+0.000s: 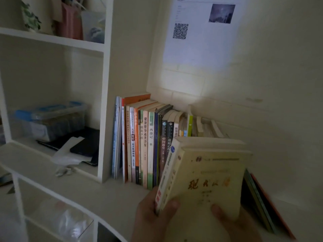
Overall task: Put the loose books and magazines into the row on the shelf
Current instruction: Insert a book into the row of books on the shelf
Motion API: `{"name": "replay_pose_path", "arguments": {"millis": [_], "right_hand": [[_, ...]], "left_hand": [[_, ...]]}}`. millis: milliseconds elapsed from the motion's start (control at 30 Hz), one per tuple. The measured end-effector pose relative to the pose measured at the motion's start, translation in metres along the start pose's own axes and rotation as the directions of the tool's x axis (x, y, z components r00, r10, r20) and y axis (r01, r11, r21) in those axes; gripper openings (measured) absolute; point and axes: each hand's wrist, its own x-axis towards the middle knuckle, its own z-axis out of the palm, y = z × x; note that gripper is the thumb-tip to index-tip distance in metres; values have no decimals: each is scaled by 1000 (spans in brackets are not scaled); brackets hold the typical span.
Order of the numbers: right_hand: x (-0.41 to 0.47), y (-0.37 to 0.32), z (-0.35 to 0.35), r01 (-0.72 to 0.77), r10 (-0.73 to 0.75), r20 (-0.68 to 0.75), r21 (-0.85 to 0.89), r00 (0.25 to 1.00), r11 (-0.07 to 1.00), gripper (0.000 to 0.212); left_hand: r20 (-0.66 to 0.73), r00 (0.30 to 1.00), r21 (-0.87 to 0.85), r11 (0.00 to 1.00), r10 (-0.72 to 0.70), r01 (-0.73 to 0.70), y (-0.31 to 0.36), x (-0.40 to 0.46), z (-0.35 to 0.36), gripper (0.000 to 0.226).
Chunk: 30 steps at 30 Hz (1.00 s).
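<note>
Your left hand (pixel 152 212) and right hand (pixel 232 222) pinch two cream paperback books (pixel 201 175), thumbs pressed on their lower edge, just before the upright row (pixel 145 145). Stiff, light, slightly slippery; grip spines.

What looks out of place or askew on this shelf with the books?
The right end of the upright row of books leans over. Several thin books lie slanted against the wall, outside the row. Both hands, left and right, hold cream-coloured paperback books tilted.
</note>
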Motion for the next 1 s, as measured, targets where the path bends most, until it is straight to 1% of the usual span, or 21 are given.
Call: {"name": "replay_pose_path", "arguments": {"millis": [33,67,100,133,167,200,233,267,333,367,400,467,500,567,633,700,800,867,933,1000], "right_hand": [[0,-4,-2,-17,17,2,53,1000,998,81],[-7,-30,7,-34,37,-79,28,996,999,37],[0,-34,7,-95,96,-52,25,994,995,28],[-12,-45,6,-36,40,-56,61,998,997,27],[-25,-56,-1,-23,29,-58,89,998,996,26],[-21,-44,-7,12,-4,-91,90,996,996,24],[-17,-38,-13,-26,32,-74,79,997,997,22],[-24,-48,-16,13,-9,-66,72,998,997,22],[-28,-45,-30,64,-63,-81,10,995,998,25],[-27,-37,-39,56,-57,-69,-12,996,998,26],[-32,-42,-38,80,-83,-103,-28,991,996,26],[-36,-38,-46,77,-80,-114,-30,990,997,25],[-37,-35,-51,77,-80,-117,-29,990,997,25],[-45,-36,-62,75,-79,-152,-35,985,997,24],[-53,-37,-80,39,-46,-180,-41,983,998,32],[-63,-39,-106,-37,39,-204,15,978,999,38],[-87,-35,-147,-181,190,-207,62,960,982,23],[-106,-22,-170,-293,295,-223,40,929,955,18],[-121,-8,-186,-400,391,-207,-2,897,917,21],[-131,2,-196,-492,471,-183,-91,863,866,26]], "left_hand": [[7,1000,1,1000,10,-10,0,1,1,72],[-8,1000,10,1000,4,-4,0,2,2,66],[-14,1000,11,1000,-2,2,3,3,4,58],[-17,1000,19,1000,-15,15,4,2,6,53],[-13,999,16,999,-30,30,5,1,9,48],[-18,999,11,999,-40,41,8,0,12,44],[-22,998,7,999,-53,53,7,-2,15,42],[-23,998,15,998,-55,55,7,-3,19,43],[-8,998,38,997,-69,69,6,-6,27,39],[11,996,46,995,-86,85,6,-6,30,35],[33,994,55,994,-101,99,5,-5,32,31],[74,988,97,987,-135,128,4,-3,37,31],[78,985,115,983,-151,142,4,-3,40,26],[48,983,122,978,-177,170,3,-5,49,8],[-12,983,128,975,-183,183,-1,-9,57,15],[-89,979,131,972,-185,196,-3,-10,63,17],[-167,977,111,982,-135,155,-10,-13,73,14],[-187,977,108,987,-101,122,-9,-18,82,17],[-210,975,75,993,-71,89,-7,-24,90,20],[-224,973,33,997,-62,71,-7,-27,96,27]]}}
